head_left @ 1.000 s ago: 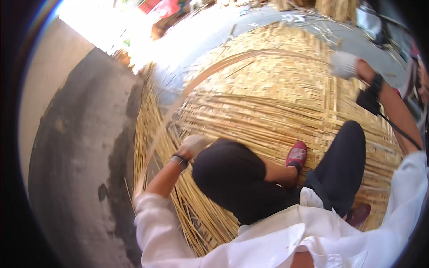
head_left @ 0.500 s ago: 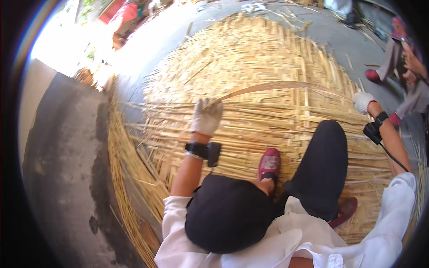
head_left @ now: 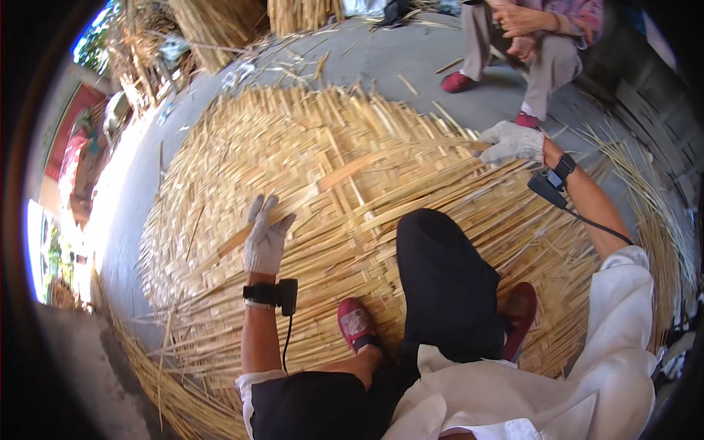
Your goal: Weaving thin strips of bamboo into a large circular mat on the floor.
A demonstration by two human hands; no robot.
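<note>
A long, flat bamboo strip (head_left: 352, 170) runs between the two gloved hands, slanting across the upper face of a woven bamboo mat (head_left: 242, 139). The right hand (head_left: 513, 142), higher in view and near the mat's far right edge, has its fingers bent and clamped on the strip, which stretches leftward from the fingertips. The left hand (head_left: 265, 238) is over the left part of the mat, its fingers extended and spread, with the thumb apart. The strip crosses at the fingers and shows on both sides of this hand, one portion slanting down to the left; whether the fingers grip it cannot be told.

Below the strip, long unwoven splints (head_left: 433, 196) cross the mat toward the person's dark-trousered knee (head_left: 444, 271). Two red shoes, a left shoe (head_left: 356, 320) and a right shoe (head_left: 519, 312), rest on the mat. Beyond the right hand sits another person (head_left: 524, 44), hands together, near loose splints (head_left: 653, 209) at the right.
</note>
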